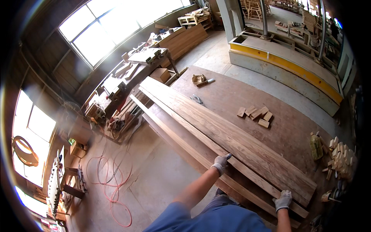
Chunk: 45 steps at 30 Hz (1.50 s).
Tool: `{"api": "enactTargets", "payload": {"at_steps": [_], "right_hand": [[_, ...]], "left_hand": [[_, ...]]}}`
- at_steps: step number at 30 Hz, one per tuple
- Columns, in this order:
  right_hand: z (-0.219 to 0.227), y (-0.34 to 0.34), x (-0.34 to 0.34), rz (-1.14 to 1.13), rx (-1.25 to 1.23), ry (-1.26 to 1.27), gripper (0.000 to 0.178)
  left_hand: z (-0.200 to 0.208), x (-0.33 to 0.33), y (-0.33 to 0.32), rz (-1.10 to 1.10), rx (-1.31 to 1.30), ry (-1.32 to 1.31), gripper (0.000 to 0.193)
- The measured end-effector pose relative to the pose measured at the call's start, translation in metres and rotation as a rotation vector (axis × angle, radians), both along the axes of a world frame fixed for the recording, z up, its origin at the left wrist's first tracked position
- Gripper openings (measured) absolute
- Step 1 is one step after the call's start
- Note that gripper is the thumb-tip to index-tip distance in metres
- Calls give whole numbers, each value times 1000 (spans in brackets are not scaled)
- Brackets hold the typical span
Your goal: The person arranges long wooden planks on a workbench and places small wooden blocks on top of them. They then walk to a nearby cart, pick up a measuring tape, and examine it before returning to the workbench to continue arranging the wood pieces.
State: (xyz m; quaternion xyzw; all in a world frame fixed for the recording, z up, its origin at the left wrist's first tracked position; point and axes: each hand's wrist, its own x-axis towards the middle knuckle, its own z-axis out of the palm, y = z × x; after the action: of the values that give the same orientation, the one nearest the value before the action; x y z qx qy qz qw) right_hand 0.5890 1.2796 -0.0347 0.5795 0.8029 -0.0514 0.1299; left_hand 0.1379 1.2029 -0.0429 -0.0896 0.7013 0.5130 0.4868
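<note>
A wide wooden board [232, 139] lies lengthwise on the brown work table [220, 92]. Along its near side runs a narrow wooden strip [255, 174]. My left hand [220, 164], in a pale glove with dark fingertips, is closed over this strip around its middle. Closer to its right end, my gloved right hand [284, 200] grips the same strip, fingers over the top. A second wooden strip [174, 133] lies nearer to me, parallel, with a gap between the two. The undersides of both hands are hidden.
Small wood blocks [255, 114] lie beyond the board, and more wood pieces [342, 156] are heaped at the right. A marker-like tube [205, 82] rests at the far end. A red hose [116, 185] coils on the floor; a yellow-edged machine [286, 62] stands behind.
</note>
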Motion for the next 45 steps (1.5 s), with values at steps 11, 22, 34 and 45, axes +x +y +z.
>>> {"api": "enactTargets", "payload": {"at_steps": [11, 22, 34, 45], "right_hand": [[-9, -7, -31, 146, 132, 138, 46], [2, -24, 17, 13, 101, 343, 32], [5, -71, 47, 150, -177, 50, 59], [43, -70, 53, 260, -170, 140, 53]], "left_hand": [[-40, -31, 0, -91, -82, 273, 60], [-60, -15, -8, -138, -3, 324, 53], [19, 33, -85, -56, 354, 48, 31], [21, 38, -114, 212, -83, -15, 34]]}}
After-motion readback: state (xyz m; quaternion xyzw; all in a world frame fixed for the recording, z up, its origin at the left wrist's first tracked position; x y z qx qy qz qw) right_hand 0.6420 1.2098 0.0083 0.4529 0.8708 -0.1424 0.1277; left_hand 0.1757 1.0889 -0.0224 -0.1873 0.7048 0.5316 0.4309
